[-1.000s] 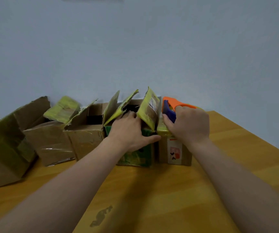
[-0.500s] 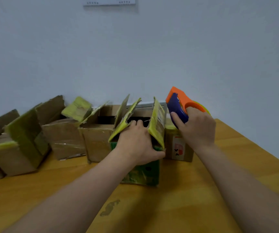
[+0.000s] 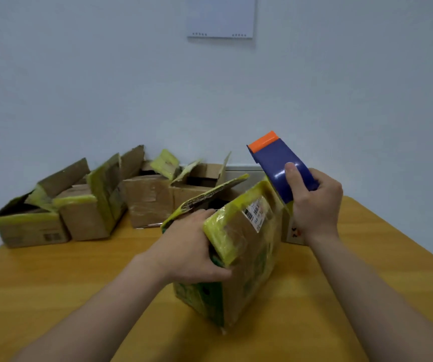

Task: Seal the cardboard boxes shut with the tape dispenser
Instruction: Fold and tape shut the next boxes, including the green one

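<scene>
A cardboard box wrapped in yellow-green tape (image 3: 246, 259) stands near the middle of the wooden table (image 3: 53, 296), with one flap folded down and bearing a barcode label, the other flap raised. My left hand (image 3: 189, 246) grips its near top edge, thumb against the side. To its right, my right hand (image 3: 314, 207) holds a blue tape dispenser with an orange tip (image 3: 278, 165), raised above the box's far right corner.
Several open cardboard boxes (image 3: 147, 199) with yellow-taped flaps stand in a row along the back left of the table by the wall. A small box with a printed sticker (image 3: 292, 231) sits behind my right wrist. A white sheet (image 3: 220, 17) hangs on the wall.
The taped box has come out of the row toward me and its near flap has folded down. My right hand has lifted the dispenser up from the small box.
</scene>
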Demonstrator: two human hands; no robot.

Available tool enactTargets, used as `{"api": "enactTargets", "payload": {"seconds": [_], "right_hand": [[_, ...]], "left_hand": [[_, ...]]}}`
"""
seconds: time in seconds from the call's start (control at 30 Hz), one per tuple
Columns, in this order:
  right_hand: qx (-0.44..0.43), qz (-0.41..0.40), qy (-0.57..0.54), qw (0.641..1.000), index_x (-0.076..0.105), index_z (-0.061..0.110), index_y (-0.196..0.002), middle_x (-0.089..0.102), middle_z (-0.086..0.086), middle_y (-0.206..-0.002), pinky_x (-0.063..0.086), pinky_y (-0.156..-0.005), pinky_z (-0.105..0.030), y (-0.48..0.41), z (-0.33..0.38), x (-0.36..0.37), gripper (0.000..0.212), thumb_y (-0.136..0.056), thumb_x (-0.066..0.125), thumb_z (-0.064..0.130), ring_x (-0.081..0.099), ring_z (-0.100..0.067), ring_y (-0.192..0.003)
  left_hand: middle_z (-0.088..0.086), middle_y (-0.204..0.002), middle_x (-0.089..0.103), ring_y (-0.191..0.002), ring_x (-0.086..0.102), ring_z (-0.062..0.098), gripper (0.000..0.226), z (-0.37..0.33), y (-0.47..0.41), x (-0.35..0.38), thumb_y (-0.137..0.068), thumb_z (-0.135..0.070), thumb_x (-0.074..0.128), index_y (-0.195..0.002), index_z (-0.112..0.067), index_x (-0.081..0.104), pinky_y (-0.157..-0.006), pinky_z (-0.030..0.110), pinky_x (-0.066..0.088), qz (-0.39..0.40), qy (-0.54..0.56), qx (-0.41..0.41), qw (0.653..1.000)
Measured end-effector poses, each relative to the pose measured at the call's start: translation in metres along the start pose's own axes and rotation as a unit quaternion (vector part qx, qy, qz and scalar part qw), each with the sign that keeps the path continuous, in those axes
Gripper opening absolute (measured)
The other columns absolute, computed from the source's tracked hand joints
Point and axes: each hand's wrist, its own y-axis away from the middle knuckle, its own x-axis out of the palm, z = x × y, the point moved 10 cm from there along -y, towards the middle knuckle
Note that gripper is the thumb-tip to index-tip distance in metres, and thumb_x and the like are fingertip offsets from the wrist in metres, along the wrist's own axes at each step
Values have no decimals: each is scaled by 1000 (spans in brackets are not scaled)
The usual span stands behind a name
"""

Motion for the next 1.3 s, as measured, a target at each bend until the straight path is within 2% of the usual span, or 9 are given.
{"api": "enactTargets", "payload": {"seconds": [0.2,0.3,0.4,0.6,0.7,0.83,0.97,1.17,1.3], "right_hand": [[-11,6,-80,997,50,26,-58,48,15,-49,32,-50,-21,18,51,21,44,-98,63,40,41,-7,-48],[-17,20,-111,993,50,30,-59,48,17,-49,32,-50,-16,29,72,34,41,-97,62,40,43,-6,-48],[-10,40,-129,991,54,24,-59,49,10,-51,34,-51,-25,37,81,45,42,-98,62,40,44,-12,-50],[43,44,-167,984,67,7,-75,66,-16,-71,47,-61,-35,47,72,57,42,-96,62,44,61,-39,-70],[89,43,-192,976,74,23,-79,74,-7,-82,55,-63,-34,48,64,59,31,-94,63,47,69,-32,-78],[131,47,-221,965,75,23,-86,79,3,-87,58,-59,-20,50,54,60,29,-92,65,49,75,-15,-81],[141,63,-226,962,80,29,-84,79,3,-86,56,-57,-18,51,51,62,25,-97,64,44,75,-11,-78],[164,107,-216,957,82,35,-84,79,0,-87,58,-61,-26,40,51,65,25,-90,65,52,75,-17,-76],[178,134,-212,951,82,32,-81,79,-2,-85,57,-59,-24,31,53,68,25,-88,66,51,74,-16,-73]], "left_hand": [[-44,-135,46,-128,45,-14,71,45,48,-19,-76,-57,84,-134,-65,43,-105,8,36,26,133,-11,991],[-36,-134,56,-131,48,-9,65,73,63,-30,-77,-37,92,-128,-54,56,-116,28,40,-22,200,-53,978],[-31,-138,57,-136,45,-6,51,94,76,-38,-74,-29,94,-119,-39,72,-126,46,27,-78,215,-92,969],[-16,-139,65,-135,54,5,43,103,86,-38,-80,-60,80,-112,-32,81,-117,45,37,-112,312,-79,940],[-9,-123,71,-120,64,8,28,110,86,-41,-92,-50,73,-105,-27,81,-107,48,49,-189,314,-98,925],[-8,-125,58,-117,57,7,64,130,97,-48,-72,-70,76,-120,-31,60,-101,39,52,-299,263,-166,902],[-17,-163,33,-145,34,2,98,127,87,-40,-72,-70,72,-157,-48,27,-112,30,36,-248,290,-155,911],[-22,-138,57,-128,55,5,64,122,81,-32,-86,-72,56,-143,-43,50,-105,49,50,-208,258,-127,935],[-26,-150,49,-139,46,3,71,122,87,-25,-91,-76,50,-156,-56,29,-108,44,45,-197,246,-107,943]]}}
